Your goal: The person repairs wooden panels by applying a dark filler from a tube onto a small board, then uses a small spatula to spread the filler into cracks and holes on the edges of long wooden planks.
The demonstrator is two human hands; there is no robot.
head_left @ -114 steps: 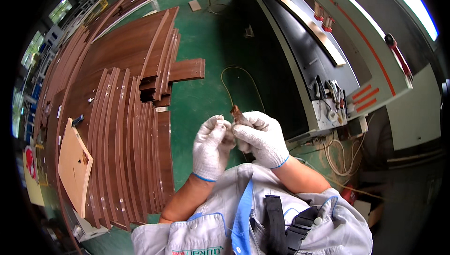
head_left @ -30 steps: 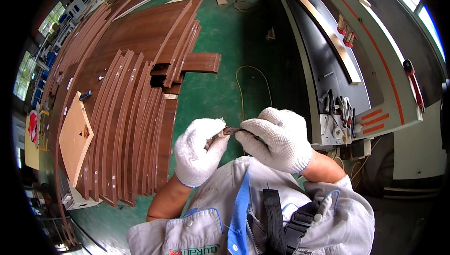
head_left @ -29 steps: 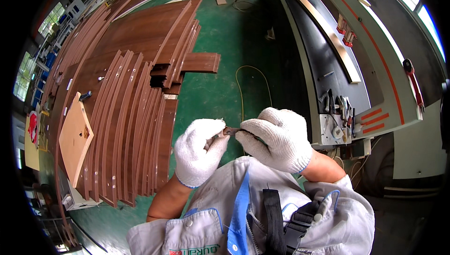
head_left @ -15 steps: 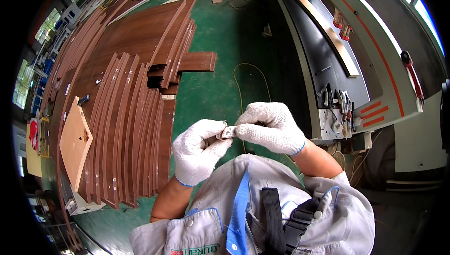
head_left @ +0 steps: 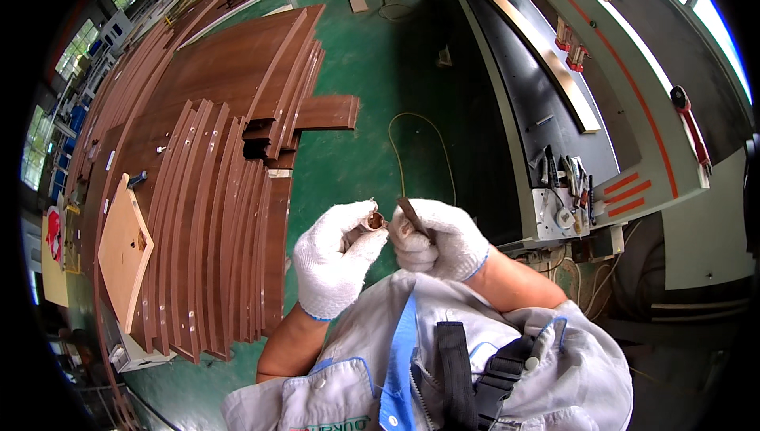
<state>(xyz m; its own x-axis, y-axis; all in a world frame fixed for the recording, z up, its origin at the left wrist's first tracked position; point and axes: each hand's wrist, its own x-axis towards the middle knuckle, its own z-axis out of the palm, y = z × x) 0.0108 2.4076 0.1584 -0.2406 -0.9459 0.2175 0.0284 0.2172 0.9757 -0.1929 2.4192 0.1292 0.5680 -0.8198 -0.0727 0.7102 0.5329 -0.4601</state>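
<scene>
My left hand (head_left: 331,255), in a white knitted glove with a blue cuff, pinches a small pale piece with a round brown opening (head_left: 375,221) between thumb and fingertips. Its exact kind I cannot make out. My right hand (head_left: 443,241), gloved the same way, is closed around a thin flat dark-brown strip (head_left: 413,217), whose upper end sticks out beyond the fingers. Both hands are held close together in front of my chest, the right fingers just beside the small piece. The strip's lower part is hidden in the glove.
To the left lies a stack of brown boards (head_left: 214,225) with a pale wooden panel (head_left: 127,249) on top. At right stands a machine with a black bed (head_left: 546,91) and several hand tools (head_left: 566,182). A yellow cable (head_left: 393,134) loops over the green floor (head_left: 348,170).
My right hand has drawn down and turned, so the dark strip now shows in it. The small piece in my left hand has turned, showing its round opening.
</scene>
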